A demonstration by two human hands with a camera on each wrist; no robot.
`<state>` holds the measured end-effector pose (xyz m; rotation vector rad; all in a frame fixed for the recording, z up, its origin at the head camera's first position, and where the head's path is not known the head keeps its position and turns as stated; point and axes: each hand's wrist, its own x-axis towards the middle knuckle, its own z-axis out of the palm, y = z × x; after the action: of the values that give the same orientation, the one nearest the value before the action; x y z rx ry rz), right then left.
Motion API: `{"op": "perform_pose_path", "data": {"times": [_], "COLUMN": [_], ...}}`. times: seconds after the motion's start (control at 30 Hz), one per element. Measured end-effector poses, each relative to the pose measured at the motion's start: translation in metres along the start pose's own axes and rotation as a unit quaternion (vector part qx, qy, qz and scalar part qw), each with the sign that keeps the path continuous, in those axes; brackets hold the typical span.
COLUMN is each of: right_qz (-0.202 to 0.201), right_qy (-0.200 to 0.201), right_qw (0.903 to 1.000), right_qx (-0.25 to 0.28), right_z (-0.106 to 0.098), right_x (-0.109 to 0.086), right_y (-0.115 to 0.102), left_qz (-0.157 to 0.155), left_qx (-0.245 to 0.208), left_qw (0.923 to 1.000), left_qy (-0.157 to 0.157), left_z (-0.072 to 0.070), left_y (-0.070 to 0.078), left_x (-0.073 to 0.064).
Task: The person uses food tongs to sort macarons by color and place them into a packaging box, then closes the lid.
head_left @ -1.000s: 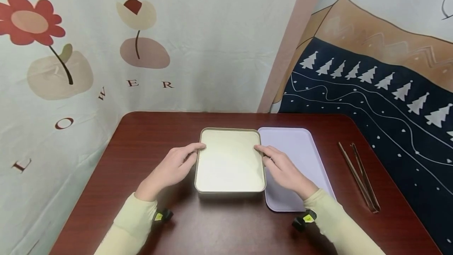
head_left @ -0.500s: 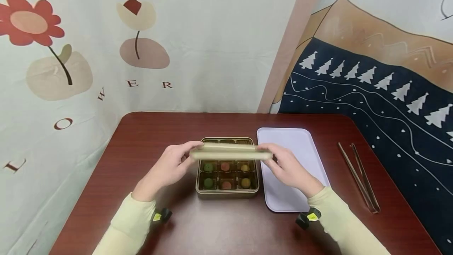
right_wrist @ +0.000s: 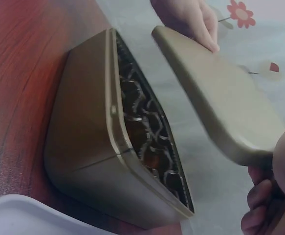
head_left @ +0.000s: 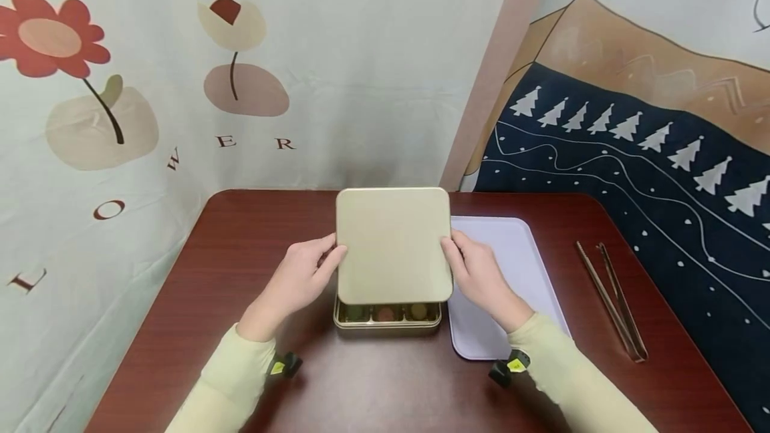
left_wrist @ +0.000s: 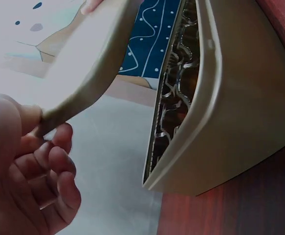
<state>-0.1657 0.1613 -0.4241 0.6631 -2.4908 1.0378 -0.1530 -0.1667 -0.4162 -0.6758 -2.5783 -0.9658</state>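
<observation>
My left hand (head_left: 302, 277) and right hand (head_left: 481, 276) grip a flat gold lid (head_left: 394, 246) by its two sides, thumbs on top and fingers beneath. Both wrist views show the lid held apart from the gold tin (right_wrist: 93, 137), above its open top. The tin stands on the table, its clear divided insert (left_wrist: 179, 73) visible inside. In the head view the lid hides most of the tin. Only the front row shows, with small round pieces in green, reddish and yellow, the yellow piece (head_left: 418, 311) at the right.
A pale lilac tray (head_left: 511, 252) lies just right of the tin. Farther right, metal tongs (head_left: 613, 306) rest on the dark red table (head_left: 252, 219). A flower-printed curtain (head_left: 361, 85) hangs behind the table.
The lid first lay over the tin with its hollow side up. Both hands lifted it and flipped it over, so its smooth outer face now points up above the tin.
</observation>
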Motion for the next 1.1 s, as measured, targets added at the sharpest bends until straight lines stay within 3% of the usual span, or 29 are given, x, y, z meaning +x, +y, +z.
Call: {"op": "perform_pose_path", "data": {"times": [0.2, 0.4, 0.7, 1.1], "right_qz": [0.049, 0.072, 0.086, 0.092], "right_qy": [-0.053, -0.094, -0.104, -0.116], "right_qw": [0.9963, 0.9901, 0.9871, 0.9830], "right_qx": [-0.047, -0.076, -0.087, -0.109], "right_z": [0.010, 0.021, 0.030, 0.040], "right_x": [0.002, 0.000, -0.006, -0.011], "right_y": [-0.002, 0.001, 0.005, 0.007], "left_qz": [-0.033, -0.068, -0.052, -0.072], "left_qx": [0.018, 0.017, 0.048, 0.077], "left_qw": [0.9985, 0.9951, 0.9947, 0.9903], "left_qy": [-0.040, -0.070, -0.074, -0.091], "left_z": [0.008, 0.017, 0.029, 0.034], "left_y": [-0.003, -0.011, -0.023, -0.028], "left_x": [0.000, -0.002, -0.010, -0.013]}}
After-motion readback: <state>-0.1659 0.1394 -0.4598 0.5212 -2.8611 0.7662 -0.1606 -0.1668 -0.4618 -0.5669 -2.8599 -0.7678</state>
